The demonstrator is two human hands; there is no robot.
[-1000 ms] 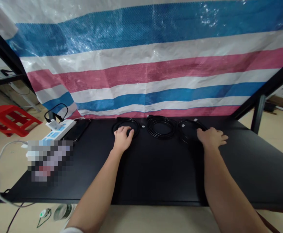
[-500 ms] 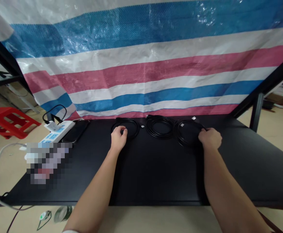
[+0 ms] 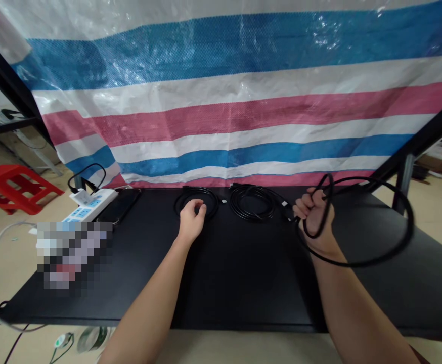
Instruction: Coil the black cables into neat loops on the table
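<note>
The right hand clenches a black cable coil, raised over the right side of the black table. At the back edge, the left hand rests on a second coil, its grip unclear; a third coil lies between them.

head camera | faces forward, down | near left hand, right hand

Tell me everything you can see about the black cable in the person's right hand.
The black cable is thin and smooth, and looks like rubbery plastic. It hangs in a large loose loop above the black table top, with a smaller loop at the right hand, whose fingers curl around it. A dark connector with a pale mark sticks out left of the fist.
</note>
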